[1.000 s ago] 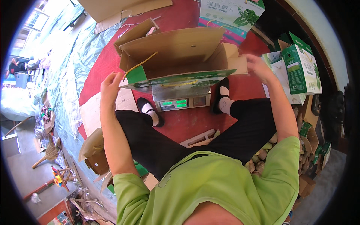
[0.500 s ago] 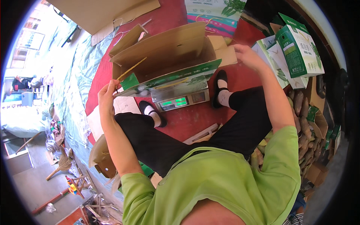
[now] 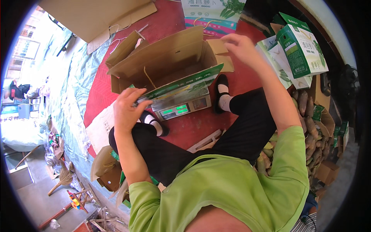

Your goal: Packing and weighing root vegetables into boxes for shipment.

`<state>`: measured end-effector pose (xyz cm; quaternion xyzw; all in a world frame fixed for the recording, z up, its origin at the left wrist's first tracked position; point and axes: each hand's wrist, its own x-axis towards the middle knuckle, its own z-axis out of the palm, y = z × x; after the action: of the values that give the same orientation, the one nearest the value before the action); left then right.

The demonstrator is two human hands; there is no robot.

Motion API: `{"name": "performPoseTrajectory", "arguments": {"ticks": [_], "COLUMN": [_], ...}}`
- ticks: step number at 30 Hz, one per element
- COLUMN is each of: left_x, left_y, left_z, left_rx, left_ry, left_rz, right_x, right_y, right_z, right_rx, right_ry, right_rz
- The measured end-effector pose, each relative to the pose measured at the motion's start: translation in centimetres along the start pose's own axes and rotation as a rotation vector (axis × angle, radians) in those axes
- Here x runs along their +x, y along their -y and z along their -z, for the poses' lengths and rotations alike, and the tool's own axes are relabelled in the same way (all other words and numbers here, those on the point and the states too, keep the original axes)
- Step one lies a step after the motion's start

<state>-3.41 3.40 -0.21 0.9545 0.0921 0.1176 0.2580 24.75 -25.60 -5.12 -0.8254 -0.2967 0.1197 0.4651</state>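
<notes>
Carton [image 3: 154, 58] of brown cardboard, its near face printed green, stood with its top open between the person's two hands, over a digital scale [image 3: 181, 110] with green-lit readouts. The left hand [image 3: 131, 106] was at the carton's near left corner, thumb and fingers spread apart there; whether they pressed on the cardboard could not be told. The right hand [image 3: 241, 48] was at the opposite end, fingers bent over the edge of a right end flap [image 3: 217, 46]; whether they pinched it was unclear. A cord handle [image 3: 149, 78] stuck up inside the near wall. The scale sat on a red floor covering [image 3: 185, 135] between the person's black shoes [image 3: 221, 91]. Well to the right, a green-and-white box [image 3: 299, 52] stood beyond a heap of root vegetables [image 3: 311, 131].
</notes>
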Motion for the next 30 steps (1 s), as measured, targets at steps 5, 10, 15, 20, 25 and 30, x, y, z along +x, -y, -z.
{"name": "performPoseTrajectory", "arguments": {"ticks": [5,10,15,20,25,30], "left_x": [-0.1,-0.4,-0.6,-0.7,0.0,2.3], "left_y": [-0.9,-1.0,-0.8,-0.4,-0.4,-0.9], "left_z": [-1.4,-1.9,-1.6,-1.5,-1.5,2.2], "left_rx": [0.196,0.203,0.205,0.196,0.189,0.018], "left_ry": [0.085,0.15,0.188,0.204,0.19,0.332], "left_rz": [-0.114,-0.122,-0.175,-0.156,-0.139,-0.091], "right_x": [4.3,6.8,7.1,7.4,7.3,7.1], "right_y": [3.7,2.3,-0.2,0.3,0.5,0.4], "right_z": [-4.6,-10.1,-13.7,-14.4,-14.8,-14.6], "right_rx": [-0.006,0.208,0.638,0.579,0.675,0.726], "right_ry": [0.467,0.638,0.464,0.399,0.302,0.311], "right_rz": [-0.085,-0.574,-0.626,-0.628,-0.684,-0.683]}}
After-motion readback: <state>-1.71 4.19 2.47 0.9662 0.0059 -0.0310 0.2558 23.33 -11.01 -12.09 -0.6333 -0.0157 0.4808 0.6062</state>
